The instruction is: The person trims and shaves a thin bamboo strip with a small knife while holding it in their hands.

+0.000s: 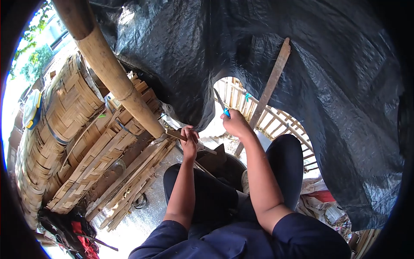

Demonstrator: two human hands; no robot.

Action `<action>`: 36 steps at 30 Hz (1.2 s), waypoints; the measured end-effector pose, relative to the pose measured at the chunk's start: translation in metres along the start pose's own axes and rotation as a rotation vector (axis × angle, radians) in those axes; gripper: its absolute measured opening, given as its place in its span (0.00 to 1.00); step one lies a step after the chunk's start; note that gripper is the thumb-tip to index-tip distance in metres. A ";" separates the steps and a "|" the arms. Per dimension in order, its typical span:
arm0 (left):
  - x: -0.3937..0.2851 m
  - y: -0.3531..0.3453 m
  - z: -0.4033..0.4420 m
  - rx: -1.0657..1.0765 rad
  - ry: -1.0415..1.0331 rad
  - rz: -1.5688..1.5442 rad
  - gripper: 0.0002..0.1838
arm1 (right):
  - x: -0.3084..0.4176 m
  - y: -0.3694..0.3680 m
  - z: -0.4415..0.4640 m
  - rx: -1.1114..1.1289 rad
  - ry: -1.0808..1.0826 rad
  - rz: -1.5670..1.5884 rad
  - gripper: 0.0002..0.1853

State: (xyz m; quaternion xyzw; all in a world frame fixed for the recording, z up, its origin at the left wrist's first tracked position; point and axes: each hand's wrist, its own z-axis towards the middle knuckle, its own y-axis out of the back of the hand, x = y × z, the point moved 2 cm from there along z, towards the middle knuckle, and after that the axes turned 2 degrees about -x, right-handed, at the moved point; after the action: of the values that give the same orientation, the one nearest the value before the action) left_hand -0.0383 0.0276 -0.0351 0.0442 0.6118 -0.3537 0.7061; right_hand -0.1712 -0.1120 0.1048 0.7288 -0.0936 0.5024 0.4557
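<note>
My left hand [189, 139] is closed round a short brown wooden piece [177, 134] beside the lower end of a thick bamboo pole. To its right, my right hand [236, 124] grips the blue handle of a knife [222, 104], whose blade points up and to the left, in front of an opening in the black sheet. The two hands are apart, and the blade does not touch the wooden piece. My knees are bent below them, with a dark round container [228, 168] between.
A thick bamboo pole [116, 84] slants down from the upper left. Woven bamboo [71, 112] and split strips [136, 185] lie at left. A black sheet [340, 99] hangs overhead and right. A flat wooden slat [276, 73] leans near a bamboo fence [288, 126].
</note>
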 end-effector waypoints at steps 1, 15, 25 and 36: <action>-0.001 0.002 -0.002 -0.014 0.008 0.012 0.17 | 0.017 0.015 -0.010 0.031 -0.013 -0.042 0.19; -0.005 -0.005 -0.015 0.021 0.038 -0.308 0.25 | -0.038 0.042 -0.045 0.131 -0.094 -0.313 0.20; 0.017 0.003 -0.003 0.067 0.054 -0.276 0.12 | -0.084 -0.040 -0.021 0.189 -0.147 -0.181 0.20; -0.008 -0.016 0.010 0.029 0.024 0.046 0.13 | -0.085 -0.061 -0.011 0.217 -0.178 -0.172 0.17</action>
State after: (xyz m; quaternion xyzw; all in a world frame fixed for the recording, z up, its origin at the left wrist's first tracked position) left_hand -0.0393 0.0140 -0.0197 0.0729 0.6140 -0.3455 0.7059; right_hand -0.1827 -0.0958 0.0011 0.8209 -0.0162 0.4021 0.4053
